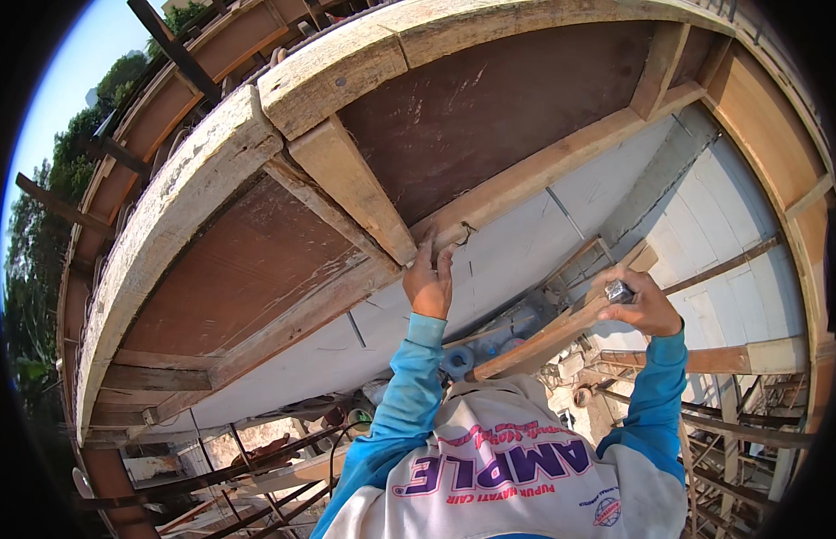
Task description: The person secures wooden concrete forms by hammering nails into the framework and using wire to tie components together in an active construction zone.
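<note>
While the right hand [649,307] has its grip closed around a metal-headed tool [619,292], well right of the left hand [428,283], the latter touches the lower wooden rail [544,181] beside 2 adjoining posts [353,189]; its grip cannot be determined.

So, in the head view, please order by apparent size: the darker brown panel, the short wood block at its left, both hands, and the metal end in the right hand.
1. Darker brown panel
2. Short wood block
3. Left hand and right hand: too alike to rank
4. Metal end
</note>
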`<action>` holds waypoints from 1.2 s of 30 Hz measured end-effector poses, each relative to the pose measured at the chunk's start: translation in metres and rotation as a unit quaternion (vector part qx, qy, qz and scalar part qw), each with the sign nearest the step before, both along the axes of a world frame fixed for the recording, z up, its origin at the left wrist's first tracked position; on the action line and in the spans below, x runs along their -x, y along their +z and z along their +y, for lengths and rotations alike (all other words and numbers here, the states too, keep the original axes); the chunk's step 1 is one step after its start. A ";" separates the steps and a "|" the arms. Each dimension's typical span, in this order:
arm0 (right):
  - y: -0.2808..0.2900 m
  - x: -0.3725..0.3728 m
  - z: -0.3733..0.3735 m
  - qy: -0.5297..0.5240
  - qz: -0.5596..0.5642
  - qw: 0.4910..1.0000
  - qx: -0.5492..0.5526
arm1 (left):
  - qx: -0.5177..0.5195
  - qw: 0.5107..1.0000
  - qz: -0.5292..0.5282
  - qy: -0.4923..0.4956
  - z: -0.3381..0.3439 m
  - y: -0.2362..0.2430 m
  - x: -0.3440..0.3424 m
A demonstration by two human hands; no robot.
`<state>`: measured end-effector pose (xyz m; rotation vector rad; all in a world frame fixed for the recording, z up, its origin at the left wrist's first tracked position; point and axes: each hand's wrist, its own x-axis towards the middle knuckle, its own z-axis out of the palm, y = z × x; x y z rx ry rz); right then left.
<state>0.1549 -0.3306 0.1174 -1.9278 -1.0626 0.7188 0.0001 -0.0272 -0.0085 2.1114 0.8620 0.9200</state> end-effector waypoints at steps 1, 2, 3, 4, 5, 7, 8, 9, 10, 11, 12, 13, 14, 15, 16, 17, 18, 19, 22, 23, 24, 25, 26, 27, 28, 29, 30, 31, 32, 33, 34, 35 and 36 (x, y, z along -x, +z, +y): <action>-0.005 0.001 0.007 0.011 0.015 1.000 -0.013 | -0.053 0.998 -0.029 0.001 0.000 -0.005 0.003; -0.012 0.002 0.010 0.015 0.029 0.999 -0.024 | -0.055 0.998 -0.031 0.001 -0.006 -0.004 0.006; -0.018 0.003 0.013 0.016 0.002 1.000 -0.026 | 0.044 0.997 -0.045 -0.034 -0.016 0.001 0.014; -0.024 0.004 0.015 0.018 0.000 0.999 -0.028 | 0.143 0.985 -0.059 -0.071 -0.025 0.006 0.020; -0.029 0.006 0.018 0.010 0.000 1.000 -0.024 | 0.199 0.968 -0.046 -0.144 -0.034 0.013 0.026; -0.030 0.009 0.021 -0.005 -0.008 1.000 -0.017 | 0.250 0.915 0.014 -0.315 -0.052 0.010 0.034; -0.028 0.010 0.024 -0.006 -0.007 1.000 -0.016 | 0.241 0.879 0.060 -0.407 -0.060 0.008 0.039; -0.027 0.010 0.027 -0.017 -0.020 0.999 -0.030 | 0.240 0.879 0.062 -0.408 -0.069 0.006 0.043; -0.027 0.010 0.030 -0.029 -0.032 0.998 -0.044 | 0.219 0.859 0.119 -0.448 -0.080 0.005 0.046; -0.028 0.010 0.032 -0.031 -0.031 0.998 -0.045 | 0.197 0.834 0.176 -0.485 -0.090 0.001 0.049; -0.029 0.009 0.034 -0.038 -0.065 0.995 -0.060 | 0.196 0.833 0.178 -0.487 -0.098 -0.004 0.049; -0.030 0.010 0.036 -0.044 -0.099 0.991 -0.074 | 0.234 0.852 0.167 -0.438 -0.104 -0.010 0.050; -0.032 0.016 0.043 -0.047 -0.099 0.991 -0.074 | 0.271 0.867 0.154 -0.389 -0.107 -0.015 0.048; -0.033 0.028 0.053 -0.192 -0.217 0.947 -0.142 | 0.273 0.865 0.155 -0.391 -0.107 -0.013 0.047; -0.039 0.037 0.059 -0.326 -0.327 0.863 -0.204 | 0.293 0.877 0.123 -0.361 -0.106 -0.009 0.042; -0.069 0.039 0.054 -0.389 -0.329 0.827 -0.236 | 0.309 0.885 0.089 -0.336 -0.107 -0.002 0.036; -0.086 0.052 0.057 -0.387 -0.332 0.826 -0.238 | 0.308 0.886 0.085 -0.336 -0.106 0.002 0.031; -0.098 0.070 0.062 -0.397 -0.185 0.844 -0.309 | 0.286 0.901 0.065 -0.320 -0.107 0.007 0.025; -0.111 0.106 0.081 -0.259 0.228 0.860 -0.376 | 0.204 0.933 0.014 -0.297 -0.108 -0.010 0.015; -0.109 0.107 0.087 -0.258 0.229 0.861 -0.374 | 0.178 0.933 -0.004 -0.314 -0.109 -0.011 0.014; -0.105 0.104 0.093 -0.231 0.271 0.861 -0.364 | 0.153 0.931 -0.022 -0.330 -0.110 -0.011 0.015; -0.102 0.101 0.097 -0.204 0.311 0.858 -0.353 | 0.154 0.932 -0.022 -0.328 -0.107 -0.011 0.018; -0.103 0.099 0.100 -0.201 0.314 0.858 -0.353 | 0.097 0.930 -0.031 -0.352 -0.098 -0.006 0.023; -0.105 0.093 0.103 -0.231 0.303 0.838 -0.390 | 0.037 0.923 -0.046 -0.379 -0.088 -0.001 0.023; -0.105 0.087 0.105 -0.261 0.292 0.816 -0.427 | 0.033 0.923 -0.051 -0.380 -0.075 0.004 0.019; -0.105 0.085 0.104 -0.295 0.297 0.803 -0.424 | -0.013 0.953 -0.098 -0.286 -0.061 0.006 0.015; -0.107 0.081 0.105 -0.295 0.297 0.806 -0.420 | -0.056 0.972 -0.139 -0.184 -0.050 0.008 0.012; -0.108 0.074 0.107 -0.296 0.270 0.840 -0.365 | -0.059 0.980 -0.113 -0.150 -0.042 0.011 0.007; -0.107 0.068 0.111 -0.292 0.246 0.871 -0.309 | -0.064 0.988 -0.085 -0.113 -0.035 0.015 0.004; -0.098 0.069 0.125 -0.288 0.225 0.882 -0.298 | -0.063 0.988 -0.085 -0.113 -0.028 0.017 -0.001; -0.096 0.069 0.140 -0.288 0.224 0.882 -0.297 | -0.064 0.993 -0.052 -0.089 -0.022 0.018 -0.007; -0.096 0.069 0.156 -0.278 0.186 0.898 -0.286 | -0.067 0.996 -0.018 -0.063 -0.018 0.019 -0.009; -0.097 0.066 0.170 -0.270 0.146 0.910 -0.278 | -0.070 0.995 -0.020 -0.063 -0.017 0.020 -0.012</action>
